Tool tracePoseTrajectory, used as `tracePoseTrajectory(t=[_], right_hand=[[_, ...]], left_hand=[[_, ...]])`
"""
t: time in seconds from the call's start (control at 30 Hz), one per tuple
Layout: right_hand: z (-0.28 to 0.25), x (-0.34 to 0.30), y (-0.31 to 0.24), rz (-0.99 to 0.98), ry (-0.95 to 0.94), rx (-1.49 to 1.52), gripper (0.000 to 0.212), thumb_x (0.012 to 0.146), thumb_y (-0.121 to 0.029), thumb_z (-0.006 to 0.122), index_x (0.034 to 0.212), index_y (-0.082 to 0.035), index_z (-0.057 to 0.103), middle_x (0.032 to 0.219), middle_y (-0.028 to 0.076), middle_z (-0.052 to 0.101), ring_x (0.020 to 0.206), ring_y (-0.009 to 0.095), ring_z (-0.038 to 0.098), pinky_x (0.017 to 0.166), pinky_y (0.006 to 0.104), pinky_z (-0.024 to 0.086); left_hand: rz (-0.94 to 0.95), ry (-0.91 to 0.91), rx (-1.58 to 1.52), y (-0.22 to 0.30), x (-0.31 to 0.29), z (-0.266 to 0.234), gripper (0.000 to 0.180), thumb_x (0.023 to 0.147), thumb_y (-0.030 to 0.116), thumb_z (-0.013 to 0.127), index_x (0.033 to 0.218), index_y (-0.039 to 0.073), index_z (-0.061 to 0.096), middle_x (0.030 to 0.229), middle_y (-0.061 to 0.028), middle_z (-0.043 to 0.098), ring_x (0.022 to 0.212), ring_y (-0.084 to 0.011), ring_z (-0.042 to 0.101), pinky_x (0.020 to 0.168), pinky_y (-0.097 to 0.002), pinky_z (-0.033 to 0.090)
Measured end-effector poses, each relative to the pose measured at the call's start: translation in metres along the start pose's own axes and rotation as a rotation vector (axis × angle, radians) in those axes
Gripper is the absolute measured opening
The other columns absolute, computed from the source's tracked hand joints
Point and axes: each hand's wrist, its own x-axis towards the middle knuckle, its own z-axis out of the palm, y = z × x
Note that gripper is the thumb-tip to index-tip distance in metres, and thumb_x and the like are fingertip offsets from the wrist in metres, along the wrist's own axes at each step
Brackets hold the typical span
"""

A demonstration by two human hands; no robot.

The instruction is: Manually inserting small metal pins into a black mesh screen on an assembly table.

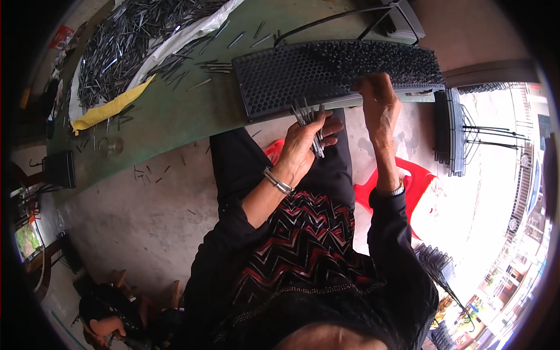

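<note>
A bunch of thin, dark, pen-like rods (305,116) is in my left hand (298,150), held just off the near edge of the rack. The black perforated rack (274,81) lies along the table edge in front of me. Its left part shows bare round holes, while the right part is filled with many upright dark rod ends (396,60). My right hand (382,108) is over the near side of that filled part, fingers bent together and pointing down at the holes. Whatever the fingertips pinch is too dark and small to make out.
A large heap of loose rods (131,52) sits on a white and yellow sack (111,112) at the table's left. More rods lie scattered on the green table (192,116) and floor. A red plastic stool (417,186) and stacked black racks (449,134) stand at right.
</note>
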Motion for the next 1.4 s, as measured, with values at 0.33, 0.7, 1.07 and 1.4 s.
tracePoseTrajectory(t=[0.33, 0.7, 1.07, 1.4], right_hand=[[0.004, 0.0, 0.008, -0.005, 0.019, -0.059, 0.005, 0.088, -0.006, 0.059, 0.091, -0.003, 0.057, 0.077, 0.006, 0.07, 0.073, 0.008, 0.063, 0.061, 0.0227, 0.048], [0.008, 0.002, 0.006, -0.164, -0.05, -0.257, 0.005, 0.088, -0.008, 0.058, 0.091, -0.006, 0.062, 0.079, 0.008, 0.062, 0.072, 0.015, 0.063, 0.06, 0.0306, 0.048], [0.008, -0.021, 0.003, -0.054, -0.044, -0.341, 0.02, 0.088, -0.014, 0.064, 0.105, -0.005, 0.069, 0.089, 0.009, 0.059, 0.075, 0.016, 0.062, 0.061, 0.0267, 0.052], [-0.016, -0.042, -0.017, 0.258, -0.535, 0.226, 0.015, 0.087, -0.01, 0.061, 0.087, 0.006, 0.059, 0.078, 0.011, 0.065, 0.075, 0.013, 0.061, 0.067, 0.0286, 0.049]], left_hand=[[-0.071, -0.041, 0.028, 0.006, -0.006, -0.001, 0.029, 0.093, 0.03, 0.062, 0.106, 0.005, 0.063, 0.086, -0.0085, 0.066, 0.058, -0.0041, 0.038, 0.046, -0.0175, 0.031], [0.013, -0.021, 0.071, 0.002, -0.013, 0.0, 0.023, 0.095, 0.025, 0.058, 0.099, 0.002, 0.061, 0.085, -0.0126, 0.068, 0.057, -0.0055, 0.044, 0.044, -0.0186, 0.031], [0.055, -0.023, 0.086, 0.001, -0.021, 0.002, 0.021, 0.093, 0.023, 0.06, 0.1, 0.003, 0.064, 0.09, -0.0105, 0.07, 0.064, -0.0089, 0.057, 0.047, -0.0183, 0.035], [0.027, -0.042, 0.128, -0.009, -0.022, 0.006, 0.021, 0.093, 0.024, 0.06, 0.101, 0.005, 0.063, 0.092, -0.0087, 0.071, 0.077, -0.0157, 0.068, 0.049, -0.0204, 0.034]])
